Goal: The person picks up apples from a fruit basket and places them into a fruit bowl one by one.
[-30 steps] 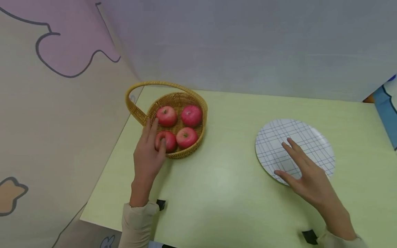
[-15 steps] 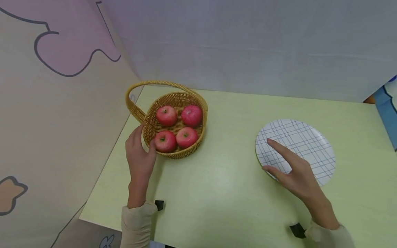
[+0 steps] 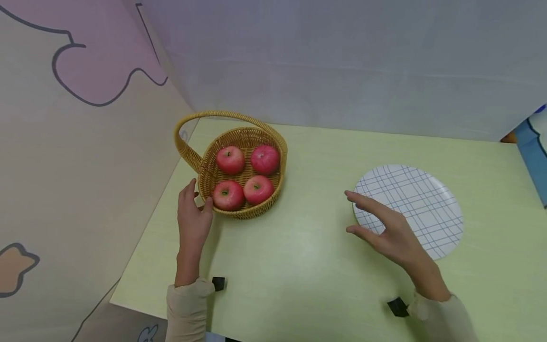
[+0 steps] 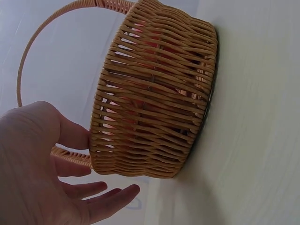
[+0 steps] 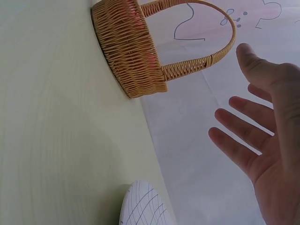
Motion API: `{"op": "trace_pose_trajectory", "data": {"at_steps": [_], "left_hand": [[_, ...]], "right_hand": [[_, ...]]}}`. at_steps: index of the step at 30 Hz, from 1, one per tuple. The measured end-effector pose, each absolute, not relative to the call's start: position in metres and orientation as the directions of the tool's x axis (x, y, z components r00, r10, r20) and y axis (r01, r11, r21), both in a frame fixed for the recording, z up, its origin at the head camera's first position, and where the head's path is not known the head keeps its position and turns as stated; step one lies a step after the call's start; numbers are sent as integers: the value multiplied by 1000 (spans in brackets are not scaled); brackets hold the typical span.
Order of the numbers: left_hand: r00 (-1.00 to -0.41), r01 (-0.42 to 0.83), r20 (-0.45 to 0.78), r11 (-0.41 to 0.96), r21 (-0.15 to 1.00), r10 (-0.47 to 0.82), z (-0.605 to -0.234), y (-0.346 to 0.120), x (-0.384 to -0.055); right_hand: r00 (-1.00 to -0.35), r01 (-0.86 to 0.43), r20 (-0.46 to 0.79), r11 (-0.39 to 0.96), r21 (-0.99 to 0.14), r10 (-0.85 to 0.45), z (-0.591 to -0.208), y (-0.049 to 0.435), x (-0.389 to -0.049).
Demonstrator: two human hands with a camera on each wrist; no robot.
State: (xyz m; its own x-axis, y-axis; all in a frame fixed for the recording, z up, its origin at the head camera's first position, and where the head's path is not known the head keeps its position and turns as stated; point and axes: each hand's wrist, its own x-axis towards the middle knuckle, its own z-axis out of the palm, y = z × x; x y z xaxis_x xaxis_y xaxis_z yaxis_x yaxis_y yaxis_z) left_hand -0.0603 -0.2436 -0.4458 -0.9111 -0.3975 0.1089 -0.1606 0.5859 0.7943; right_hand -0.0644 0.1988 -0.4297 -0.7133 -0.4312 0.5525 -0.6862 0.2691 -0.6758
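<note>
A wicker basket with a tall arched handle stands on the table's left side. Several red apples lie inside it. My left hand is at the basket's near left rim; in the left wrist view, the thumb meets the rim while the other fingers reach out loosely beside the wall, below the handle's base. Whether the index finger touches the basket cannot be told. My right hand hovers in the air over the left edge of a white plate with blue grid lines, thumb and fingers spread, holding nothing.
The pale green table stretches between basket and plate. Behind it rises a grey-white wall sheet; a patterned panel borders the left. A blue panel stands at the right edge.
My left hand has drawn back from above the apples to the basket's outer near left rim. My right hand has moved left from over the plate. Basket, apples and plate stayed put.
</note>
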Motion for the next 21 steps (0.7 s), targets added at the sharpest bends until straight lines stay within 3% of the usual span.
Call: {"op": "trace_pose_trajectory", "data": {"at_steps": [6, 13, 21], "left_hand": [[-918, -222, -27, 456, 862, -396, -444, -247, -67], [-907, -237, -160, 160, 958, -389, -437, -249, -71], [-894, -275, -274, -49, 960, -355, -440, -257, -69]], "right_hand": [[-654, -703, 556, 140, -697, -513, -427, 190, -73], [-610, -699, 535, 80, -711, -584, -421, 178, -87], [-557, -699, 517, 31, -715, -650, -413, 161, -102]]}}
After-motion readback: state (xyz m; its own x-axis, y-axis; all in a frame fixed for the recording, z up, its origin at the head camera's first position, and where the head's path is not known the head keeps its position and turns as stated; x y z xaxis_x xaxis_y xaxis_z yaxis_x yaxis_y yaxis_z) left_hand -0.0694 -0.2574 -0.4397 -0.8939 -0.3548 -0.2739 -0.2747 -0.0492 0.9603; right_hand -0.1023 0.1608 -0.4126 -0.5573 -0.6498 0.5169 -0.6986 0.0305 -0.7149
